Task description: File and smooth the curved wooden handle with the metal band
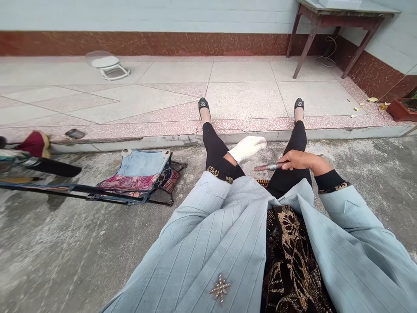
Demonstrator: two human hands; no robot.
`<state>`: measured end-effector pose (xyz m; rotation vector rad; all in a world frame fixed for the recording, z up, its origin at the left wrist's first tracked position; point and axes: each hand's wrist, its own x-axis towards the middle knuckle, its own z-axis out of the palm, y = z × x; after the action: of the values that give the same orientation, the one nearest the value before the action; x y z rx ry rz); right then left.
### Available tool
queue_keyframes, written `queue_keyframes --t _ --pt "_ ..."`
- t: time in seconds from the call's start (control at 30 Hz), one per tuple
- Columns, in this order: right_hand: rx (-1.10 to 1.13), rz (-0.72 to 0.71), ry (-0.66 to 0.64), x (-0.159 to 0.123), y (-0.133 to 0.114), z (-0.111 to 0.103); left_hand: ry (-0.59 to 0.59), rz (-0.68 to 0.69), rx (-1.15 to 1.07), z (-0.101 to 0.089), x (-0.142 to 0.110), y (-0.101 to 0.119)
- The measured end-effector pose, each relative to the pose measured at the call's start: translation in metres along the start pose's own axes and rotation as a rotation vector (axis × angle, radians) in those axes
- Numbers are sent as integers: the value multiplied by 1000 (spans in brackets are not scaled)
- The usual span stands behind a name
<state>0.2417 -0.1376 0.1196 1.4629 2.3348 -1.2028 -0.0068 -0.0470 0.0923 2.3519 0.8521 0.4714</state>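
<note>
My left hand, in a white knitted glove, is held over my left knee with its fingers curled together. Whether anything is pinched in them I cannot make out. My bare right hand is wrapped round a wooden-handled tool, level above my right thigh. Its brown handle, with a paler band, points left toward the gloved hand; a thin dark end shows past my knuckles on the right. The two hands are apart. Between my thighs, below the handle, shows a bit of a brown woven thing.
To my left stands a low folding chair with denim and floral cloth; beyond it is another person's maroon shoe. My feet rest on a raised tiled step. A small white stool and wooden table stand near the wall.
</note>
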Motion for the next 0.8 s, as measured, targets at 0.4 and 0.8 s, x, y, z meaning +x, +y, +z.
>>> queue_keyframes --t 0.4,0.8 --pt "228 43 822 -2 -1 -29 -216 -39 -112 36 -17 12" --pt "-296 330 558 5 7 -20 -142 38 142 2 -20 41"
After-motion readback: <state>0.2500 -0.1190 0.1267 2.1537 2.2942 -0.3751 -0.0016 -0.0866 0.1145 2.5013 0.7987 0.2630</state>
